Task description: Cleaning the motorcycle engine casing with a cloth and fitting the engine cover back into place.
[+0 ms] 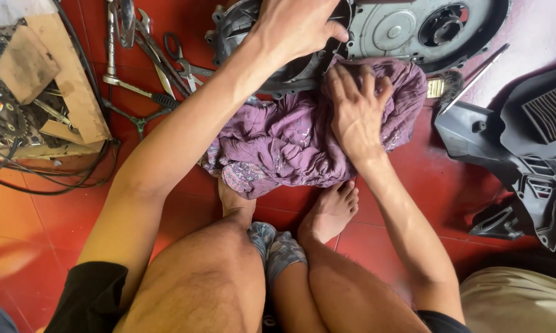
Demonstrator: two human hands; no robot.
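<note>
The grey round metal engine cover point(414, 28) is gripped at its rim by the left hand point(296, 28). The crumpled purple cloth point(290, 139) is pressed by the right hand point(355, 108) on the red tiled floor point(37, 216).

1. Steel pliers, scissors and wrenches point(143, 38) lie scattered on the red tiled floor point(37, 216).
2. A worn wooden box of oily parts point(40, 80) sits beside them.
3. Black cables point(49, 176) loop past the box.
4. A black plastic vented panel point(525, 151) lies across the floor from the tools.
5. A small wire brush point(446, 85) lies just beside that panel.
</note>
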